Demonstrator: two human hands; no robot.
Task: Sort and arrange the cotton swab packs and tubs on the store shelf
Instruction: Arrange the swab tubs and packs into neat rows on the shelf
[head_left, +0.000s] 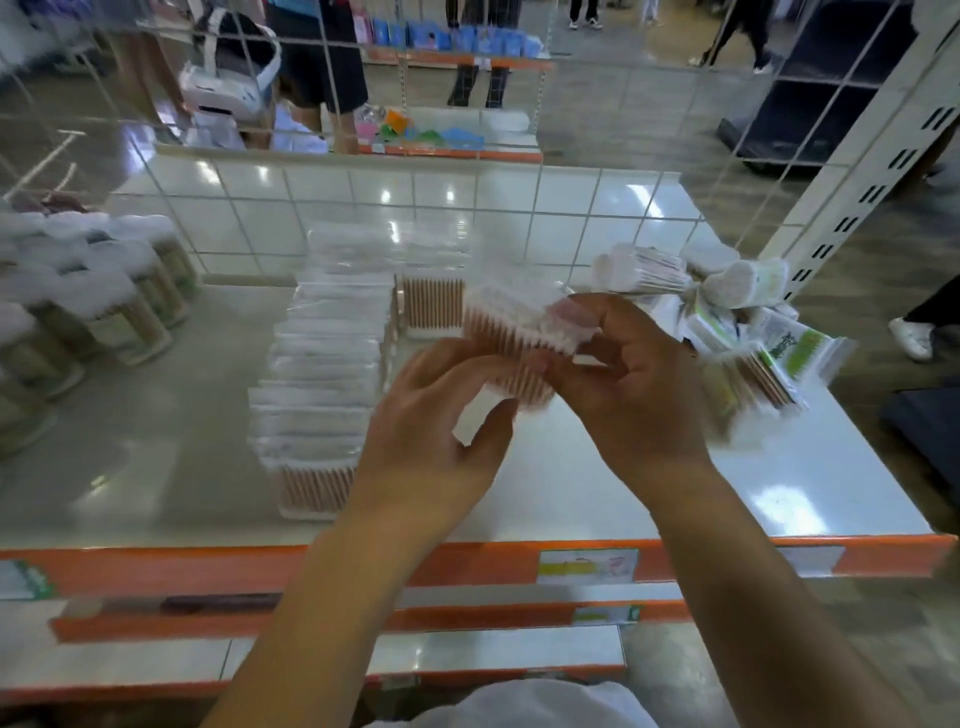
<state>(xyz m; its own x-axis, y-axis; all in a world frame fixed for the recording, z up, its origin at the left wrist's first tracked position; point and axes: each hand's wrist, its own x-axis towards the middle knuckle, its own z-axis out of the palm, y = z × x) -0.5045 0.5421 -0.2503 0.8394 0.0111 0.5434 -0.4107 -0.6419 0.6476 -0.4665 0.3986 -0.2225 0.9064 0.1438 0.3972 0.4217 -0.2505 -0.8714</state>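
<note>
While the fingers (582, 332) of the right hand (631, 387) are curled round the far end of a clear pack of cotton swabs (511, 348), the near end is met by the fingertips of the left hand (441, 421), whose thumb is spread below the pack; whether that hand truly pinches it cannot be told through the blur. The pack is held in the air above the middle of the shelf (753, 483), tilted, with its pale brown sticks and white tips seen through the wrapping.

Just beyond it, a second pack of the same kind (431, 301) is stood upright on the shelf. To the left of that, a long row of flat clear packs (322, 384) is laid from the wire grid (467, 208) at the back edge toward the front edge, ended nearest the front by an upright box of swabs (311, 491). By the left edge, round tubs of swabs (119, 317) are grouped upright, close together. Near the back right corner, a loose heap of packs with green labels (763, 353) and lying tubs (737, 283) is piled, touching one another and in no order.

Along the orange front edge (208, 569), price labels (587, 565) are fixed. Further shelves are seen below, and legs of other people beyond the grid.
</note>
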